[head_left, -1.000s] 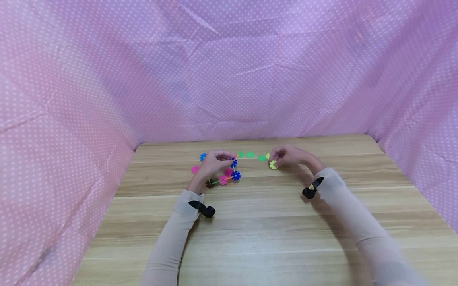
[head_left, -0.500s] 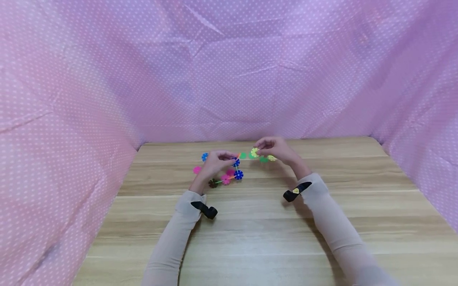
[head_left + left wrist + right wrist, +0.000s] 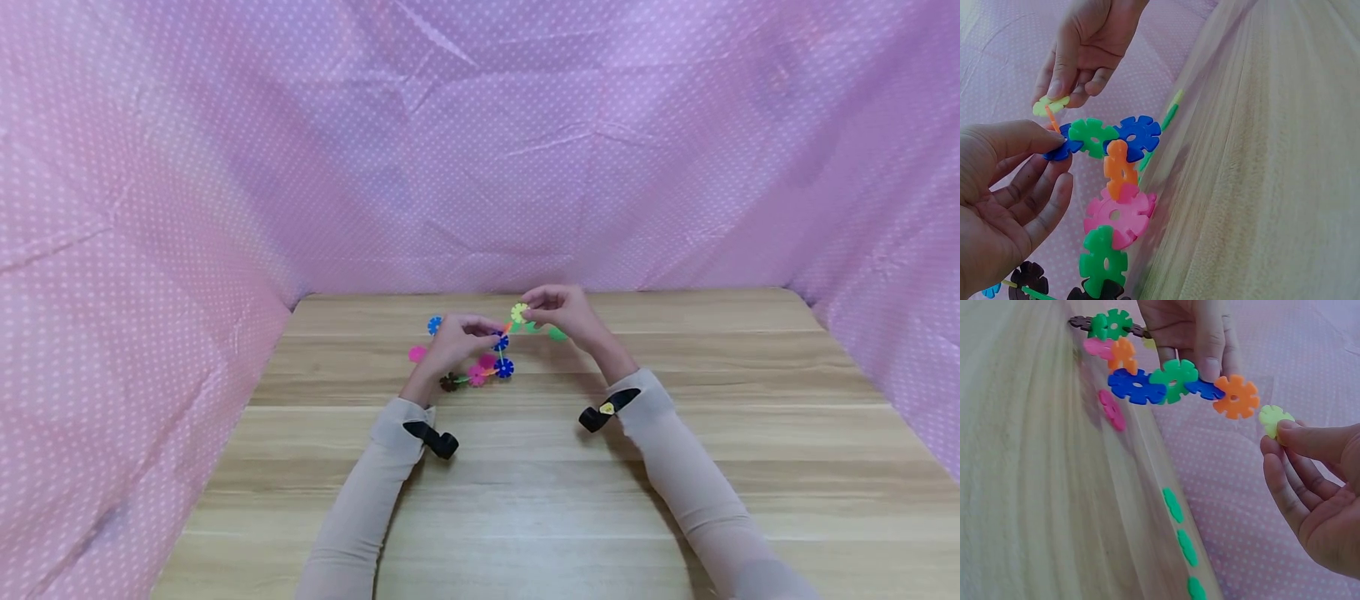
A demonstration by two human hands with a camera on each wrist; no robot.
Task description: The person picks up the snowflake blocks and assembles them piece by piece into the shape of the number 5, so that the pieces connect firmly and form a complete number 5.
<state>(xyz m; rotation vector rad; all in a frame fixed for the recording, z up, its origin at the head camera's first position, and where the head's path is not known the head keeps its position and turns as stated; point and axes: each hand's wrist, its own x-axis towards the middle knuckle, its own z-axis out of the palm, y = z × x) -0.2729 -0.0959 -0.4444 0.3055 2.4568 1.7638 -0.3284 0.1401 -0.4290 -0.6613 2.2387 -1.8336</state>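
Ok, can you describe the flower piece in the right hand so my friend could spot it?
Start at the wooden table and look toward its far edge. Find the right hand, which pinches one small flower-shaped disc. Unlike the orange disc beside it, this one is pale yellow.

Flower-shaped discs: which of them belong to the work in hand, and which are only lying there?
In the work:
joined chain, in the left hand
yellow disc, in the right hand

Lying on the table:
three green discs
pink disc
another yellow disc
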